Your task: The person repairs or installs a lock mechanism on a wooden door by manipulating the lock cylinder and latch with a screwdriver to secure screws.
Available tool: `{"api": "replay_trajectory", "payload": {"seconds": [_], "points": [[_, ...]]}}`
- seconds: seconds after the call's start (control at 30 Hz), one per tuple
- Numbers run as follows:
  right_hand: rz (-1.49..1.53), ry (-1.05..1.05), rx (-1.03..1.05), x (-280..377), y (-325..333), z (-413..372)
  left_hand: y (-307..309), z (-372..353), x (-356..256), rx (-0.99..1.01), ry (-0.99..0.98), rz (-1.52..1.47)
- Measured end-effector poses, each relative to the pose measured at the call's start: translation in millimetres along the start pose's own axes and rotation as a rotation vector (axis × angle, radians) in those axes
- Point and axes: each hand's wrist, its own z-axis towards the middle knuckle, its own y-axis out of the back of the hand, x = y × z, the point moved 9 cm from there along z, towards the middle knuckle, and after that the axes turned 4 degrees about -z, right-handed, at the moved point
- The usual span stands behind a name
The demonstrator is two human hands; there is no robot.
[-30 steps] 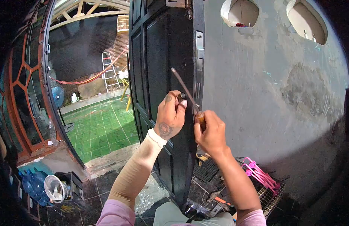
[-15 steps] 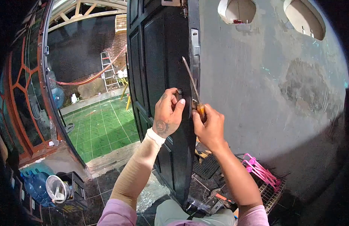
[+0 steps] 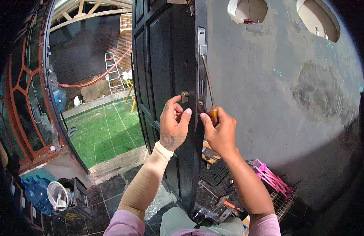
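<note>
A dark panelled door [image 3: 160, 47] stands on edge in front of me, with a metal lock plate [image 3: 202, 43] set in its narrow side. A lock cylinder [image 3: 184, 96] sticks out of the door face. Just below it is my left hand [image 3: 175, 125], its index finger and thumb apart and nothing held; the fingertip is close to the cylinder. My right hand [image 3: 221, 128] is closed around the amber handle of a screwdriver [image 3: 209, 80], beside the door's edge. The shaft points up, and its tip lies near the lock plate. My right thumb is by the door edge.
A grey wall [image 3: 252, 94] with two openings rises on the right. Low down are a pink folding frame [image 3: 270, 179] on a wire rack and an orange-handled tool [image 3: 234, 206]. At left stand a blue water bottle [image 3: 36, 192] and a clear bucket [image 3: 59, 195].
My left hand has let go of the lock cylinder and dropped slightly, uncovering it. My right hand has moved slightly down and right, with the screwdriver now more upright.
</note>
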Motion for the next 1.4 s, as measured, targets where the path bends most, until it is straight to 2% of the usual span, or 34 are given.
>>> {"api": "replay_trajectory", "payload": {"seconds": [0.07,0.17,0.3,0.5,0.7,0.8,0.83,0.9,0.93,0.97,1.03,1.07,1.17,1.23,1.27,1.37,1.4], "points": [[0.008,-0.008,0.023,-0.5,-4.1,0.6,-0.7,0.8,4.5,0.001,0.042,-0.043],[0.030,-0.009,0.039,2.7,-5.3,1.9,-2.7,6.8,-0.6,0.022,-0.024,0.038],[0.002,-0.021,0.021,6.4,-7.3,1.0,2.5,23.4,13.5,-0.026,0.031,0.026],[-0.106,0.160,0.015,14.7,-10.9,-1.2,1.6,22.5,12.5,-0.078,0.124,-0.023],[-0.063,0.269,0.029,20.6,-9.4,-3.4,2.4,16.3,14.2,-0.064,0.108,-0.022],[0.008,0.253,0.016,17.4,-1.5,-3.2,1.8,-2.5,-3.2,-0.103,-0.065,0.042],[0.031,0.126,0.048,8.9,1.1,-1.9,0.0,-12.7,-4.6,-0.112,-0.037,0.015],[0.076,-0.129,0.113,-6.4,8.0,-8.3,-12.3,-26.5,-38.3,-0.013,-0.180,0.342],[0.179,-0.164,0.080,-12.4,14.3,-12.2,-19.6,-32.0,-46.8,0.024,-0.335,0.443],[0.228,-0.193,0.092,-17.8,18.3,-17.9,-27.3,-35.2,-51.0,0.072,-0.408,0.433],[0.327,-0.253,0.123,-28.3,26.2,-36.2,-35.8,-31.6,-59.5,0.105,-0.525,0.556],[0.396,-0.278,0.152,-34.5,27.6,-49.6,-35.1,-26.4,-56.9,0.108,-0.524,0.568],[0.190,-0.247,0.332,-36.1,54.2,-82.6,-33.7,-14.0,-49.3,0.137,-0.539,0.563],[0.052,-0.242,0.330,-30.7,80.6,-93.7,-34.4,-11.8,-48.1,0.172,-0.557,0.519],[-0.018,-0.243,0.331,-27.5,89.6,-96.8,-32.3,-9.5,-46.9,0.153,-0.499,0.495],[-0.154,-0.133,0.286,-10.9,106.4,-91.1,-32.7,-8.8,-39.4,0.115,-0.453,0.434],[-0.148,0.014,0.212,-2.3,108.2,-87.9,-33.0,-8.8,-40.7,0.106,-0.432,0.443]]}}
